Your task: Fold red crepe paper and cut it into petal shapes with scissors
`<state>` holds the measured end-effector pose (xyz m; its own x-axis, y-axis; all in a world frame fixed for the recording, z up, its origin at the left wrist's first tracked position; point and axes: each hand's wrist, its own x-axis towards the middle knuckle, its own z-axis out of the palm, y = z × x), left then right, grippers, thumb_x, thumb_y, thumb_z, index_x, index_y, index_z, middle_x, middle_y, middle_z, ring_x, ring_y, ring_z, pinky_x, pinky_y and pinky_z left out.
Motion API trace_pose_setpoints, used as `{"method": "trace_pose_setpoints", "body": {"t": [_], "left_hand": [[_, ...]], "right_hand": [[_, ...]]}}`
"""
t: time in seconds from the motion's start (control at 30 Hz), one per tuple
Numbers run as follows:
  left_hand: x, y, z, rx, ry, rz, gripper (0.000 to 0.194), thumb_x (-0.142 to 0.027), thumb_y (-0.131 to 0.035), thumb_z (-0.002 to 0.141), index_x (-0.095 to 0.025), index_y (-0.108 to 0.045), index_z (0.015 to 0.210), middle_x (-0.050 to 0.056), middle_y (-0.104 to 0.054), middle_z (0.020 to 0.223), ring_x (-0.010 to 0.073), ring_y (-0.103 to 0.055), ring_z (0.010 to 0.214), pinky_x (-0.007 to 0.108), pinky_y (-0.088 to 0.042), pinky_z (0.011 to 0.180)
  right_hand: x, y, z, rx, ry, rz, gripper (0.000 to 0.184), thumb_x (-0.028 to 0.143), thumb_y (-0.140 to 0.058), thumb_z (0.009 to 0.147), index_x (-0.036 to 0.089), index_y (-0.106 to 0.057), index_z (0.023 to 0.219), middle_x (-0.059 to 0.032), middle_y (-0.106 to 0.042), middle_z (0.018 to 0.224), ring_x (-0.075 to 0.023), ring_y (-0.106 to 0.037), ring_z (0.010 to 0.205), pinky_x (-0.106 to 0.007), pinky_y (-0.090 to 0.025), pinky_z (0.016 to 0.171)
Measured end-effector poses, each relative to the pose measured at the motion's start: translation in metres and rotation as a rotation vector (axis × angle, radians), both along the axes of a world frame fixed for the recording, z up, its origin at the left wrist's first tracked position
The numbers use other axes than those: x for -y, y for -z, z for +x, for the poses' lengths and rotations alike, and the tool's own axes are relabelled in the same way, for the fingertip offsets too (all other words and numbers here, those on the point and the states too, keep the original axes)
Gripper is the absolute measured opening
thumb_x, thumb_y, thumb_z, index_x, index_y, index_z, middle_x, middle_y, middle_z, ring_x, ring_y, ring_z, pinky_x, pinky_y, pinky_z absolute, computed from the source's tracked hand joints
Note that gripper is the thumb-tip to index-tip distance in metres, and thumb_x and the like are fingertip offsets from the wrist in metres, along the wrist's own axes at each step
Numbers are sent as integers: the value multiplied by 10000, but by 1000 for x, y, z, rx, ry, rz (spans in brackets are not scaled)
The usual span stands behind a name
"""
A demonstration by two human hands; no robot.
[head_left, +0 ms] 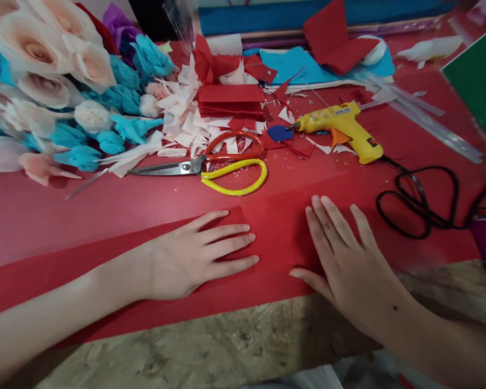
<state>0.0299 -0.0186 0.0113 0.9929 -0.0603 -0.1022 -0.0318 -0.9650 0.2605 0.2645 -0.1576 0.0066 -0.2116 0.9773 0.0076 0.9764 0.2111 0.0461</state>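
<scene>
A long strip of red crepe paper (273,229) lies flat along the front of the red table. My left hand (198,256) rests palm down on it, fingers stretched out and pointing right. To the right, my right hand (344,254) is also flat on the red paper, its fingers pointing away from me and the thumb held apart. Neither hand grips anything. Just beyond my left hand are scissors (202,166) with one red and one yellow handle loop. A yellow hot glue gun (344,124) lies on its side beyond my right hand.
Paper flowers (44,54) in cream and blue crowd the back left. White and red paper scraps (186,119) lie around a folded red paper stack (230,101). Clear glue sticks (433,121) and a looped black cord (423,202) are at right. A wooden board edge (178,356) borders the front.
</scene>
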Motion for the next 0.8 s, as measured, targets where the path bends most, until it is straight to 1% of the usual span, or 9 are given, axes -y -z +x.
{"method": "trace_pose_setpoints", "body": {"t": [0.07,0.13,0.2,0.27,0.33,0.43,0.5,0.63,0.8], "left_hand": [[0,0,0,10,3,4,515,-208,-498,795,-271,-442,1303,49,-505,1337,216,-456,1231,429,-216,1103],[0,-1,0,17,7,11,519,-209,-497,794,-257,-436,1306,59,-507,1333,222,-459,1225,434,-225,1097],[1,-3,1,30,12,23,502,-214,-502,793,-245,-451,1292,66,-515,1323,230,-458,1220,432,-242,1086],[1,-4,2,43,13,35,460,-218,-502,800,-237,-481,1259,61,-540,1294,233,-457,1215,427,-251,1078],[1,-6,4,54,16,35,411,-226,-486,821,-222,-503,1232,50,-561,1266,230,-457,1207,419,-251,1077],[1,-10,11,83,28,25,384,-224,-427,866,-185,-489,1243,49,-575,1241,210,-478,1175,393,-272,1065],[1,-12,19,120,22,53,373,-216,-401,886,-161,-481,1246,58,-620,1155,201,-534,1084,375,-334,1008],[1,-10,43,200,39,195,313,-129,-377,896,-122,-516,1176,43,-672,889,177,-600,821,344,-430,838],[-4,-1,70,239,105,170,230,-117,-359,906,-146,-562,1011,32,-675,863,154,-609,778,349,-400,946]], "right_hand": [[-1,-4,1,-9,3,11,725,506,-256,906,-89,-343,1312,-288,-359,1385,-370,-296,1305,-578,-217,1037],[-5,-8,3,-35,-14,32,629,447,-336,903,-48,-400,1286,-257,-428,1350,-358,-355,1263,-553,-252,1028],[-9,-13,7,-63,-1,73,485,357,-410,888,0,-491,1206,-217,-543,1227,-331,-461,1148,-500,-338,975],[-12,-17,14,-94,46,124,350,289,-454,866,49,-554,1100,-175,-605,1070,-298,-521,1006,-447,-408,872],[-11,-19,21,-150,58,162,239,246,-474,853,100,-575,1014,-129,-624,956,-262,-534,901,-406,-423,788],[-5,-17,27,-235,-13,195,134,199,-522,833,141,-586,935,-73,-645,854,-218,-534,809,-369,-409,742],[0,-12,29,-254,-48,211,118,176,-547,821,136,-596,921,-60,-653,823,-203,-530,780,-353,-403,726],[2,-4,31,-245,-118,210,196,153,-537,831,108,-610,1007,-62,-647,803,-197,-514,782,-351,-395,746],[-5,0,29,-141,-233,198,295,248,-506,860,119,-603,1108,-55,-624,757,-217,-484,768,-378,-363,761]]}}
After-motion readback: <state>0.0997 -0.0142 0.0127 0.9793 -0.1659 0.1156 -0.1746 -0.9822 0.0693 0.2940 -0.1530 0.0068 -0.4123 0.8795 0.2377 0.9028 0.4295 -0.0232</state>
